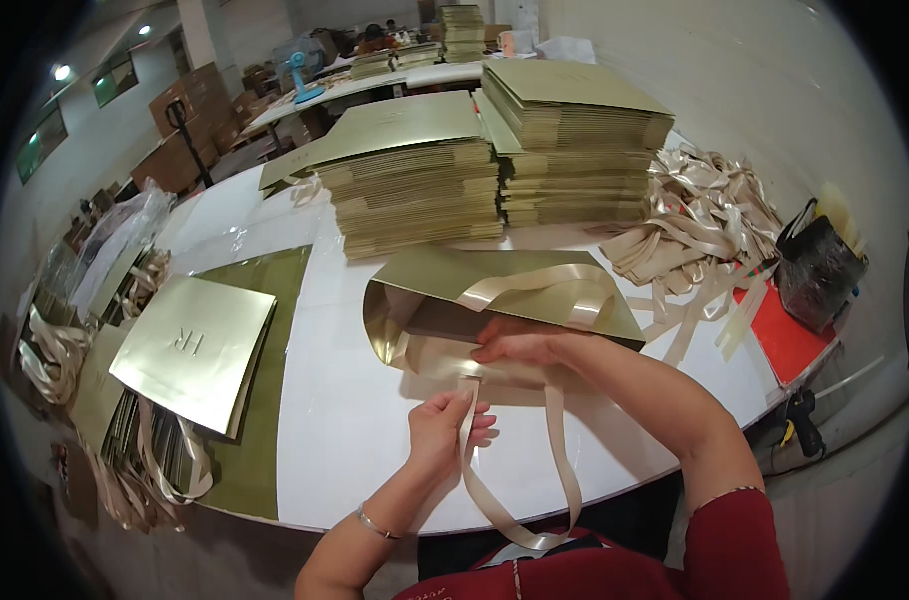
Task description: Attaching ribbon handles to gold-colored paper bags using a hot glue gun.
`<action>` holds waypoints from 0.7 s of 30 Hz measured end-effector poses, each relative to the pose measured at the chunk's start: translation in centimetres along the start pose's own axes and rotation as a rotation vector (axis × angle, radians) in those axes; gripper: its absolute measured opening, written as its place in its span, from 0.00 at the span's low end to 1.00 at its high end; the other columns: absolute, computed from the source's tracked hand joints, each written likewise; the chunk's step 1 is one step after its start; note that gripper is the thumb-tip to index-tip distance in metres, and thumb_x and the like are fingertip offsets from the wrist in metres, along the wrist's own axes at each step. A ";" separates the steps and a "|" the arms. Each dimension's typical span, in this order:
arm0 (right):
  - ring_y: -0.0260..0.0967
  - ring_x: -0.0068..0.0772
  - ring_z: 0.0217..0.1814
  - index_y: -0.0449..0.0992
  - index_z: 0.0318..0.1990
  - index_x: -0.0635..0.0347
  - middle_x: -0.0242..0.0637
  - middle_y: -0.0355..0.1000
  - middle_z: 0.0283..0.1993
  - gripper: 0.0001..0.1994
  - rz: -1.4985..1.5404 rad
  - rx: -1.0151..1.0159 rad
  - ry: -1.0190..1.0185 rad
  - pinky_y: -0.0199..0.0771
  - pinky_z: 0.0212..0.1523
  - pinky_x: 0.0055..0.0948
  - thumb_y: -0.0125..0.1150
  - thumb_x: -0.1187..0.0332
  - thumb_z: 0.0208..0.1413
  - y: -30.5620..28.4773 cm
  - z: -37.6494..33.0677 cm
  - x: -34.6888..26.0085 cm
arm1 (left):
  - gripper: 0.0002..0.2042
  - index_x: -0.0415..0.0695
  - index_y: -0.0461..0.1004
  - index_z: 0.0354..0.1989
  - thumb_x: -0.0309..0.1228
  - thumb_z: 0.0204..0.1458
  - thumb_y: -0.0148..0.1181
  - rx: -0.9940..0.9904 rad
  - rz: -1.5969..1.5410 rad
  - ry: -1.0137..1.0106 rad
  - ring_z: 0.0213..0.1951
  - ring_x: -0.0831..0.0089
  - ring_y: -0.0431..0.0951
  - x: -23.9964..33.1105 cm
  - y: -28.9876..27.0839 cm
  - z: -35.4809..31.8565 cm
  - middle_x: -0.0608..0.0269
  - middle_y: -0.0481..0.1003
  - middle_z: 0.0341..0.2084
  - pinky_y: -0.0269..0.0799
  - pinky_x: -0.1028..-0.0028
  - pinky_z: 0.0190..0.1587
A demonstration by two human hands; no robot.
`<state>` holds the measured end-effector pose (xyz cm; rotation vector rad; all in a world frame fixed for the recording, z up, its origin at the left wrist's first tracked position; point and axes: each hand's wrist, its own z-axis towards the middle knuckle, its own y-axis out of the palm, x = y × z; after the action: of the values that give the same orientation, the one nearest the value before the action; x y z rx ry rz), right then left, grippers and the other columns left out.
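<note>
On the white table (pixel 355 420), before two stacks (pixel 495 170) of flat gold bags, the open gold bag (pixel 505 290) lies on its side, your right hand (pixel 520 347) pressing inside its mouth while your left hand (pixel 443 425) pinches the ribbon (pixel 520 500).

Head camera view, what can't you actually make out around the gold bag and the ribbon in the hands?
Head view only:
- Right hand fingertips: hidden inside the open gold bag.
- Ribbon end: covered by the left hand fingers, so where it attaches can't be seen.
- Ribbon loop bottom: runs behind the red sleeve at the lower edge.
- Far table: too small to identify things on it.
</note>
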<state>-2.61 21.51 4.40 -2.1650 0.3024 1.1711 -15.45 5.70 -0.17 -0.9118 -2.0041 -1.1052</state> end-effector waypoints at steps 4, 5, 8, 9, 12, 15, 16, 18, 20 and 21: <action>0.64 0.32 0.54 0.73 0.51 0.64 0.42 0.71 0.49 0.30 0.089 0.003 -0.030 0.61 0.55 0.28 0.67 0.50 0.47 0.6 0.3 0.3 | 0.12 0.33 0.70 0.36 0.33 0.59 0.55 0.067 -0.004 0.043 0.26 0.66 0.80 -0.3 0.7 0.4 0.50 0.77 0.29 0.79 0.71 0.24; 0.64 0.32 0.54 0.73 0.51 0.64 0.42 0.71 0.50 0.30 0.100 0.003 -0.016 0.61 0.55 0.28 0.67 0.51 0.47 0.6 0.4 0.4 | 0.12 0.34 0.69 0.36 0.34 0.59 0.55 0.072 0.003 0.066 0.25 0.67 0.80 -0.3 0.9 0.4 0.51 0.76 0.28 0.79 0.72 0.23; 0.65 0.33 0.54 0.72 0.52 0.65 0.42 0.71 0.50 0.30 0.074 0.005 -0.038 0.62 0.55 0.28 0.67 0.51 0.47 0.8 0.6 0.4 | 0.13 0.34 0.68 0.34 0.35 0.59 0.55 0.075 0.008 0.121 0.22 0.67 0.79 -0.7 1.4 0.5 0.51 0.76 0.26 0.79 0.73 0.22; 0.66 0.33 0.54 0.72 0.53 0.65 0.43 0.71 0.50 0.31 0.037 0.009 -0.051 0.62 0.55 0.28 0.67 0.51 0.47 0.8 0.7 0.4 | 0.13 0.34 0.68 0.34 0.35 0.59 0.55 0.075 0.000 0.130 0.22 0.67 0.79 -0.8 1.4 0.6 0.50 0.76 0.26 0.79 0.73 0.22; 0.66 0.35 0.53 0.72 0.53 0.66 0.45 0.72 0.50 0.31 -0.051 0.042 -0.088 0.61 0.56 0.28 0.65 0.50 0.48 0.5 0.3 0.2 | 0.13 0.34 0.67 0.33 0.35 0.59 0.55 0.073 0.018 0.117 0.22 0.66 0.79 -1.0 1.5 0.6 0.50 0.76 0.26 0.79 0.72 0.22; 0.67 0.36 0.53 0.74 0.52 0.66 0.45 0.72 0.50 0.30 -0.288 -0.096 -0.083 0.62 0.56 0.29 0.63 0.50 0.48 0.2 -0.7 -0.2 | 0.13 0.34 0.66 0.34 0.34 0.60 0.54 0.037 0.006 0.053 0.23 0.65 0.79 -1.4 1.7 0.3 0.49 0.75 0.26 0.79 0.71 0.23; 0.67 0.36 0.53 0.74 0.51 0.65 0.45 0.72 0.50 0.29 -0.397 -0.088 -0.064 0.62 0.55 0.29 0.63 0.50 0.48 0.1 -1.1 -0.3 | 0.13 0.34 0.66 0.34 0.34 0.60 0.53 0.030 -0.017 0.004 0.23 0.64 0.80 -1.5 1.8 0.1 0.48 0.75 0.26 0.79 0.70 0.23; 0.68 0.34 0.51 0.75 0.49 0.64 0.44 0.73 0.47 0.26 -0.242 -0.045 -0.022 0.64 0.53 0.30 0.62 0.53 0.48 0.3 -1.7 -0.3 | 0.12 0.33 0.65 0.35 0.33 0.61 0.51 0.012 -0.006 0.016 0.25 0.64 0.80 -1.8 1.9 -0.1 0.47 0.75 0.28 0.80 0.69 0.25; 0.68 0.33 0.48 0.76 0.48 0.63 0.43 0.73 0.44 0.24 -0.191 -0.061 0.015 0.65 0.50 0.30 0.61 0.55 0.48 0.6 -2.0 0.0 | 0.12 0.32 0.65 0.36 0.32 0.61 0.51 -0.014 -0.026 0.006 0.26 0.64 0.80 -1.8 1.6 -0.3 0.47 0.75 0.29 0.80 0.70 0.25; 0.69 0.32 0.46 0.76 0.48 0.62 0.42 0.74 0.42 0.23 -0.217 -0.142 0.021 0.66 0.48 0.31 0.60 0.56 0.48 0.7 -2.1 0.2 | 0.12 0.32 0.66 0.37 0.32 0.61 0.51 -0.068 -0.010 -0.031 0.26 0.65 0.80 -1.7 1.3 -0.2 0.48 0.75 0.29 0.79 0.71 0.26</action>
<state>-1.51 19.64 4.74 -2.2680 -0.0085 1.0753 -13.45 5.56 -0.91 -0.9598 -2.0086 -1.1777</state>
